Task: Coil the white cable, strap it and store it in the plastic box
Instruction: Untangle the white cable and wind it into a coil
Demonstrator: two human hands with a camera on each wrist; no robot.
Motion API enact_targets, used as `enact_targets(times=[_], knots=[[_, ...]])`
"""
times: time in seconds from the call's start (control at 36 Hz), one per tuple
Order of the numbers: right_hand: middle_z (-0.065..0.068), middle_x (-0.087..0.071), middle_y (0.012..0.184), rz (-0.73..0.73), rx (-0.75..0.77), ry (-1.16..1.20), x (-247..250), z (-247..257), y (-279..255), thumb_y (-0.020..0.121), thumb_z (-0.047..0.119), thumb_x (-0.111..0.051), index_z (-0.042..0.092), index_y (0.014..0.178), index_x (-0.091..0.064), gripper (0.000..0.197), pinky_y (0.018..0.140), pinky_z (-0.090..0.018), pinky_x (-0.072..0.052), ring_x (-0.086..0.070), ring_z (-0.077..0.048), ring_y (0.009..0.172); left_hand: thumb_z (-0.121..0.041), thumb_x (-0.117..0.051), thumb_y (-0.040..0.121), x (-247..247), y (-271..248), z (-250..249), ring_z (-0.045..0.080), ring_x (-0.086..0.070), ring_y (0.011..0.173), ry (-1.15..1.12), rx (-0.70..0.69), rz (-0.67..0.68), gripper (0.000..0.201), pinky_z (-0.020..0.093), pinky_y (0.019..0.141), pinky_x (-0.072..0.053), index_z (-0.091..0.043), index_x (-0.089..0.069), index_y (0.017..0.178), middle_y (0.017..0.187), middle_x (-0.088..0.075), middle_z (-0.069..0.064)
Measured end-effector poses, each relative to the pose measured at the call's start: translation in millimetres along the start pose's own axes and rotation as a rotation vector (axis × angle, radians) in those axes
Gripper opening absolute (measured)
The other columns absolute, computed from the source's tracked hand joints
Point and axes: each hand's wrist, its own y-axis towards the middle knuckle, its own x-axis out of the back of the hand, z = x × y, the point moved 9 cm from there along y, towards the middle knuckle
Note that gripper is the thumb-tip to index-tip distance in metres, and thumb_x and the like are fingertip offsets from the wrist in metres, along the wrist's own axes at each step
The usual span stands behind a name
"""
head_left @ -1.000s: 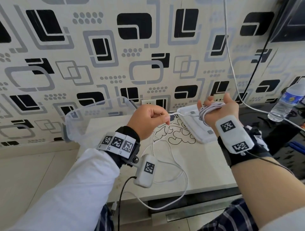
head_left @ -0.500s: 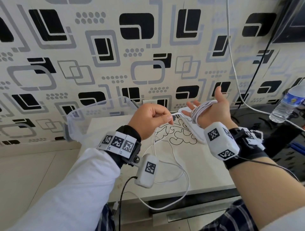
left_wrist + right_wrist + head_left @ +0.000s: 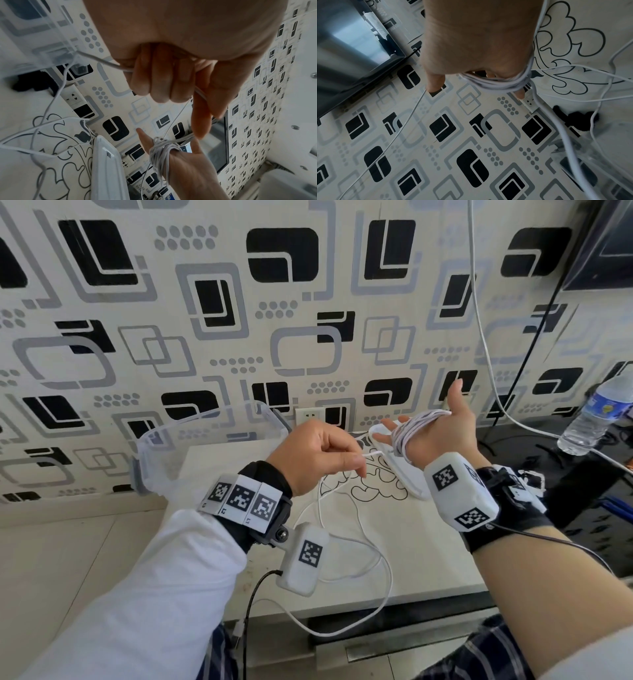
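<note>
Up above the bench [image 3: 428, 546], the right hand [image 3: 442, 433] is raised with fingers and thumb spread straight, the white cable [image 3: 416, 429] wound in several loops round its palm. At its 9 o'clock, the left hand [image 3: 315, 457] is a curled fist pinching the cable's loose run. The clear plastic box [image 3: 205, 446] stands at the bench's 10 o'clock corner.

The white cable [image 3: 407, 429] looks like smooth, slightly glossy plastic sheathing, its thin strands catching soft highlights. The plastic box [image 3: 205, 440] is clear and glossy with a frosted haze, while the table [image 3: 428, 542] has a matt pale top printed with black outlines. The water bottle [image 3: 596, 419] is thin, shiny clear plastic with a blue label, and the sleeve [image 3: 144, 604] is matt white cloth.
</note>
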Motion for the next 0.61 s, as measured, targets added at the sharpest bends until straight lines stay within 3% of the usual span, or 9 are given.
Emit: enact_targets(times=[0.14, 0.22, 0.31, 0.39, 0.44, 0.47, 0.5, 0.53, 0.61], knots=[[-0.019, -0.026, 0.154, -0.034, -0.019, -0.09, 5, -6, 4, 0.063, 0.085, -0.047, 0.005, 0.151, -0.014, 0.123, 0.112, -0.063, -0.011, -0.031, -0.038, 0.138, 0.001, -0.061, 0.09, -6, -1, -3, -0.004, -0.048, 0.045, 0.021, 0.009, 0.021, 0.016, 0.002, 0.05, -0.032, 0.008, -0.074, 0.083, 0.047, -0.055, -0.02], [-0.021, -0.038, 0.148, 0.007, -0.017, -0.206, -2, -14, 2, 0.071, 0.084, -0.042, 0.01, 0.152, -0.01, 0.114, 0.112, -0.061, -0.018, -0.039, -0.04, 0.133, -0.006, -0.063, 0.09, -4, 0, -3, 0.001, -0.041, 0.044, -0.006, 0.006, 0.002, 0.017, 0.005, 0.051, -0.029, 0.005, -0.075, 0.085, 0.046, -0.05, -0.017], [-0.03, -0.057, 0.122, 0.116, -0.057, -0.341, -21, -28, -12, 0.081, 0.081, -0.029, 0.023, 0.153, -0.011, 0.094, 0.103, -0.063, -0.029, -0.048, -0.045, 0.122, -0.007, -0.06, 0.09, -1, 0, -4, 0.002, -0.037, 0.043, -0.034, -0.016, -0.036, 0.019, 0.011, 0.061, -0.036, 0.004, -0.074, 0.087, 0.044, -0.048, -0.017], [-0.024, -0.058, 0.119, 0.205, -0.157, -0.554, -29, -48, -20, 0.085, 0.078, -0.019, 0.021, 0.151, -0.023, 0.087, 0.081, -0.053, -0.04, -0.058, -0.039, 0.105, 0.003, -0.058, 0.092, 6, 1, -4, -0.003, -0.05, 0.046, -0.038, -0.024, -0.105, 0.016, 0.007, 0.061, -0.04, 0.008, -0.073, 0.089, 0.049, -0.057, -0.018], [-0.028, -0.063, 0.112, 0.283, -0.222, -0.74, -29, -63, -21, 0.083, 0.08, -0.018, 0.015, 0.14, -0.045, 0.09, 0.081, -0.049, -0.039, -0.066, -0.041, 0.092, 0.004, -0.059, 0.091, 12, 2, -2, -0.003, -0.056, 0.051, -0.009, -0.024, -0.166, 0.016, 0.005, 0.061, -0.041, 0.008, -0.074, 0.086, 0.053, -0.062, -0.015], [-0.027, -0.065, 0.096, 0.339, -0.255, -0.807, -31, -71, -23, 0.082, 0.08, -0.018, 0.011, 0.124, -0.058, 0.09, 0.081, -0.048, -0.038, -0.064, -0.041, 0.085, 0.001, -0.06, 0.091, 16, 2, -2, -0.002, -0.059, 0.055, 0.023, -0.025, -0.207, 0.017, 0.008, 0.064, -0.043, 0.006, -0.075, 0.085, 0.056, -0.065, -0.013], [-0.026, -0.063, 0.082, 0.381, -0.291, -0.843, -31, -79, -26, 0.082, 0.08, -0.02, 0.009, 0.107, -0.064, 0.088, 0.081, -0.047, -0.037, -0.061, -0.038, 0.078, -0.002, -0.061, 0.091, 20, 2, 2, -0.002, -0.062, 0.061, 0.052, -0.014, -0.254, 0.017, 0.011, 0.068, -0.046, 0.002, -0.076, 0.083, 0.063, -0.069, -0.01], [-0.024, -0.06, 0.072, 0.415, -0.335, -0.844, -32, -86, -30, 0.081, 0.079, -0.026, 0.007, 0.104, -0.063, 0.084, 0.081, -0.048, -0.038, -0.058, -0.036, 0.072, -0.004, -0.062, 0.091, 25, 3, 7, 0.0, -0.065, 0.066, 0.062, 0.01, -0.297, 0.017, 0.013, 0.07, -0.048, 0.0, -0.076, 0.082, 0.07, -0.072, -0.003], [-0.018, -0.052, 0.06, 0.534, -0.457, -0.84, -33, -102, -39, 0.072, 0.072, -0.057, 0.001, 0.131, -0.045, 0.093, 0.09, -0.057, -0.039, -0.054, -0.03, 0.059, -0.013, -0.065, 0.091, 37, 5, 22, 0.007, -0.068, 0.071, 0.112, 0.075, -0.388, 0.019, 0.022, 0.069, -0.053, -0.005, -0.076, 0.078, 0.076, -0.073, 0.003]])
